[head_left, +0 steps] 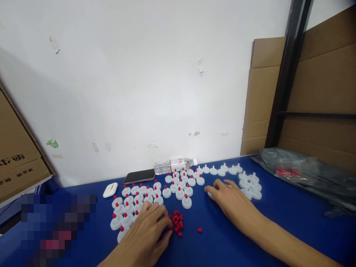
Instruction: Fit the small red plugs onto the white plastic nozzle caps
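My left hand is at the edge of a small pile of red caps, its thumb and forefinger closing on one red tip cap at the pile's left side. My right hand is curled over a white nozzle lid, which shows only in part beneath the fingers. Left of the pile stand several white lids with red caps on their nozzles; more capped lids stand behind it. Bare white nozzle lids stand beyond and to the right of my right hand. One loose red cap lies between my hands.
Against the wall lie a clear bottle, a phone and a white case. A grey plastic bag with a clear bag of red pieces is at right. Cardboard leans behind; a carton stands left.
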{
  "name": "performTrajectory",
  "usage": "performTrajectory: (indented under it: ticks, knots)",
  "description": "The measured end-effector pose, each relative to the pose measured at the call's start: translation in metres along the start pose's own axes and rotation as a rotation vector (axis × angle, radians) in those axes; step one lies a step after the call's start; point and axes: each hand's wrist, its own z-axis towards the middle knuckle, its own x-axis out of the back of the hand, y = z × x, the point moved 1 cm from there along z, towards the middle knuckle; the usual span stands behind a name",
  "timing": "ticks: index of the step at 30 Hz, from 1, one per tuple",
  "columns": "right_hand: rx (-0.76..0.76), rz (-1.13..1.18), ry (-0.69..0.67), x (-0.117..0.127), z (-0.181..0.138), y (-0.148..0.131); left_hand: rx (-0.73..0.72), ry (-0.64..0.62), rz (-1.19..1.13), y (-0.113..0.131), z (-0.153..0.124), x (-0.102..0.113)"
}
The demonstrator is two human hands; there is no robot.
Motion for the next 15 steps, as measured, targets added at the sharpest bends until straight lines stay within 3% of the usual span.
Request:
performTrajectory:
  ticks: [8, 15]
  knots:
    - [0.024, 0.302, 0.025, 0.006, -0.007, -0.009, -0.016, 0.203, -0.005, -0.002, 0.007, 0.002]
    - [0.088, 0.398, 0.009, 0.010, -0.003, -0.013, -0.095, 0.251, 0.073, -0.006, 0.004, 0.001]
